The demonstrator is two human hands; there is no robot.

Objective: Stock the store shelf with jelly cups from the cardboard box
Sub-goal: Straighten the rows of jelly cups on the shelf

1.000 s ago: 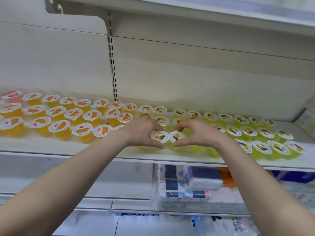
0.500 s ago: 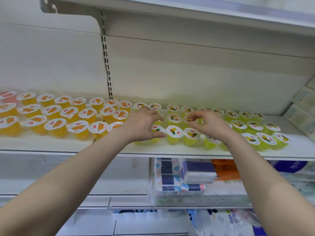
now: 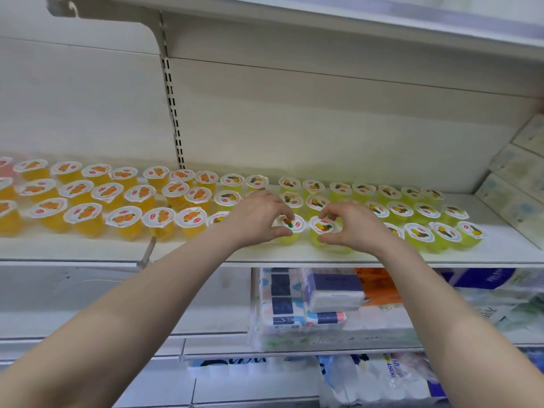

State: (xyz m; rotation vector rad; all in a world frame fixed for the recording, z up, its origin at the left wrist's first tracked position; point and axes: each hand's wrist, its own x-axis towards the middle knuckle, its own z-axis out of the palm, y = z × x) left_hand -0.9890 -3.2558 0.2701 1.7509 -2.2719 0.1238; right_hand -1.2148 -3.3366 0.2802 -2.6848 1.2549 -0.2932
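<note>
**Both hands on two front-row pineapple cups, mid-shelf**

- White store shelf (image 3: 294, 256) ran the full width of the view. Back panel (image 3: 323, 119) rose behind it, upper shelf (image 3: 353, 22) hung above it, and a slotted upright (image 3: 173, 113) came down to the shelf's rear, left of centre.
- Tissue packs (image 3: 294, 313) sat stacked directly below the shelf, under its middle. More wrapped goods lay lower down, too blurred to name.
- Pale patterned boxes (image 3: 518, 184) were stacked at the shelf's right end.
- Orange jelly cups (image 3: 85, 214) filled the shelf's left half in three rows, lids up. One pinkish cup sat at the far left rear, cut off by the frame.
- Pineapple jelly cups (image 3: 419, 232) filled the shelf's right half, also in three rows and upright.
- Left hand (image 3: 256, 219) was over the shelf's middle, fingers curled. Thumb was on the near side and fingertips on the lid of the left-hand cup (image 3: 294, 223) in the front row.
- Right hand (image 3: 353, 228) was just beside it, thumb and fingers curled round the right-hand cup (image 3: 323, 226).
- Both held cups stood on the shelf, near its front edge, side by side. Couldn't tell whether they touched.
</note>
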